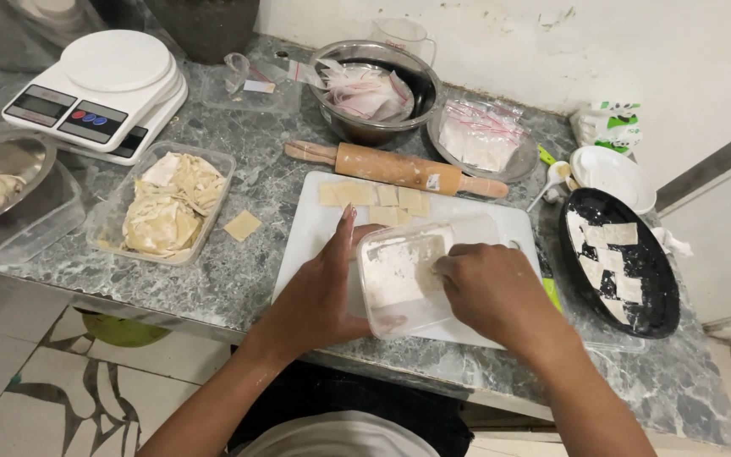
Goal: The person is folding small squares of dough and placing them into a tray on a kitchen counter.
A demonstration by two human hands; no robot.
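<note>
Grey-green marble counter under a white wall, tiled floor below the front edge.

White cutting board at the front middle of the counter, a row of small square dough pieces along its far edge. Clear plastic tub with white flour inside, resting on the board, tipped slightly toward the front.

Left hand pressed against the tub's left wall, fingers nearly straight and pointing to the far edge, thumb tucked under the tub's near corner; steadying rather than clenching.

Right hand curled over the tub's right rim, fingertips dipped into the flour, loosely closed; whether anything is pinched inside, cannot tell.

Wooden rolling pin just beyond the board. Steel bowl with plastic bags behind it. Kitchen scale at the far left corner. Clear container of dough scraps left of the board, one loose dough square beside it. Black oval tray with floured squares near the right edge.
</note>
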